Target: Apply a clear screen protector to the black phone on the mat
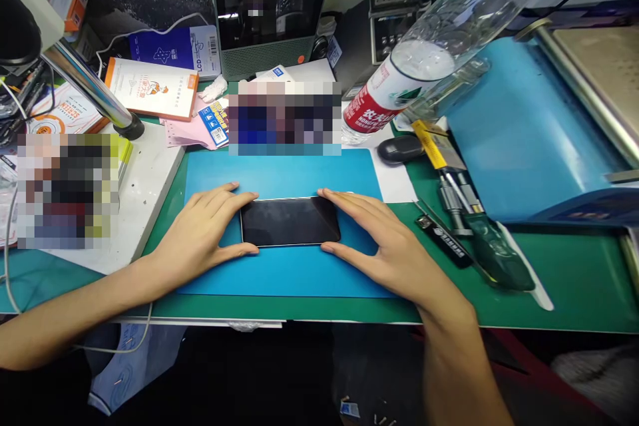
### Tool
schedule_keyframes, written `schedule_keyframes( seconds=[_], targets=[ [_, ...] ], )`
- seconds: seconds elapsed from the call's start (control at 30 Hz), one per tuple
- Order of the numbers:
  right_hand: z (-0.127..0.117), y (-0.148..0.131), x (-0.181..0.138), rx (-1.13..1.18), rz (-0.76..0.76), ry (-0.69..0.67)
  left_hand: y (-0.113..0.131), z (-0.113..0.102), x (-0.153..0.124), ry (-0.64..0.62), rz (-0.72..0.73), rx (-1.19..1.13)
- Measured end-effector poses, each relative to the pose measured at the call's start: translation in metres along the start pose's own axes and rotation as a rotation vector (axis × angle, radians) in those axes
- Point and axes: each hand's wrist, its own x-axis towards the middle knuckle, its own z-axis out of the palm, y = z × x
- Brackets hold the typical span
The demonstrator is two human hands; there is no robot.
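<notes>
A black smartphone (289,221) lies lengthwise across a blue mat (279,273), its dark screen facing up. My left hand (202,226) grips its left end, thumb at the near edge and fingertips at the far edge. At the opposite end, my right hand (382,233) holds it the same way, thumb near and fingers along the far edge. The screen is dark, with faint reflections on it. Whether the phone touches the mat or is slightly raised, I cannot tell.
Right of the mat lie a black mouse (399,149), several tools including a green-handled one (499,253), and a blue machine (539,140). A large cut plastic bottle (384,93) stands behind. A lamp post (92,83) rises at left. Boxes (152,88) and a screen device (272,13) line the back.
</notes>
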Motion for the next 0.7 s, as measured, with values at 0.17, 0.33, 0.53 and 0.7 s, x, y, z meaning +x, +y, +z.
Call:
schedule_keyframes(
  seconds=[0.17,0.33,0.53,0.7],
  targets=[
    [0.0004,0.0007,0.0001,0.014,-0.013,0.004,0.0009,0.0003,-0.0003,-0.008,-0.029,-0.008],
    [-0.0001,-0.0007,0.0014,0.041,-0.006,0.005,0.0009,-0.0006,0.0001,-0.014,-0.032,-0.009],
    [0.0001,-0.0046,-0.0034,0.307,-0.019,0.271,-0.0029,0.0037,-0.0023,0.025,-0.020,-0.023],
    [-0.0025,-0.0029,-0.0017,0.446,0.040,0.760,-0.0047,0.0069,-0.0039,0.039,0.023,0.030]
  ],
)
